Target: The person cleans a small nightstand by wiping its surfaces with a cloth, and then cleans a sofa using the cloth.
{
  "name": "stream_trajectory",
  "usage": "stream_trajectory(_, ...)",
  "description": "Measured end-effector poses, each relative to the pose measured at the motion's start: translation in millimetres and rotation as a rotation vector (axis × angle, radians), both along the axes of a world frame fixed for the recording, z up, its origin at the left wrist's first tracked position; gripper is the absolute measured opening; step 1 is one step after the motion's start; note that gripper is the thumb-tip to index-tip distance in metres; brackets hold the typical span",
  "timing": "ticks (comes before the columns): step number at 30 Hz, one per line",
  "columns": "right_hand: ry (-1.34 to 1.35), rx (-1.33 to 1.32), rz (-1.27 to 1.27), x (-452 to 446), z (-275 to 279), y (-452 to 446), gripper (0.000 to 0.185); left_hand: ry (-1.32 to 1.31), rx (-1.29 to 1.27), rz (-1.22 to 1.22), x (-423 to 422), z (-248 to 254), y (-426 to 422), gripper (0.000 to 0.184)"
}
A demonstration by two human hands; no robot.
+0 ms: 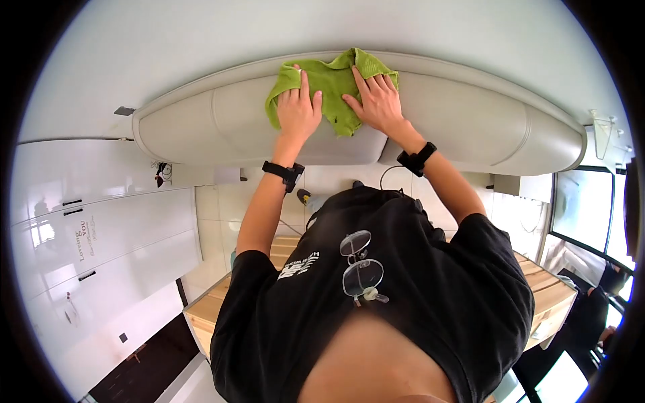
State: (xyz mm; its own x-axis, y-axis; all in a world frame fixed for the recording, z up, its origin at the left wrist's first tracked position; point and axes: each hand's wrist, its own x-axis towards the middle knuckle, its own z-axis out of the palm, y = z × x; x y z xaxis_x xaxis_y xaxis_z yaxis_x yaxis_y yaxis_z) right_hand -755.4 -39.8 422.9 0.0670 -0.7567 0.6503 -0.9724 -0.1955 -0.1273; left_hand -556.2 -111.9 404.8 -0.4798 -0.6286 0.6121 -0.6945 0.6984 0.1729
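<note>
A green cloth (330, 84) lies spread and crumpled over the pale sofa back (235, 107). My left hand (299, 113) grips its left part, with some fingers tucked behind a fold, the index finger on top and the thumb held apart. On the cloth's right part is my right hand (379, 104); a fold covers its fingertips and its thumb points inward. A small dark spot shows near the cloth's lower edge. Each wrist wears a black band, the left one (285, 174) and the right one (417, 159).
A pale wall (322, 27) rises behind the sofa. Behind my body stands a wooden table (215, 302). White cabinets (114, 228) line the left side. Glasses (363, 275) hang on my black shirt. Part of another person (591, 316) appears at the far right.
</note>
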Motion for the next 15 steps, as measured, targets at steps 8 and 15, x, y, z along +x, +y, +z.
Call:
stream_trajectory(8, -0.054, -0.092, 0.223, 1.6, -16.2, -6.5, 0.037, 0.088, -0.013, 0.006, -10.4, -9.9, 4.3, 0.042)
stream_trajectory(15, -0.002, 0.051, 0.349, -5.7, -22.9, 4.3, 0.040, 0.112, -0.007, -0.080, -8.4, -5.0, 21.1, 0.038)
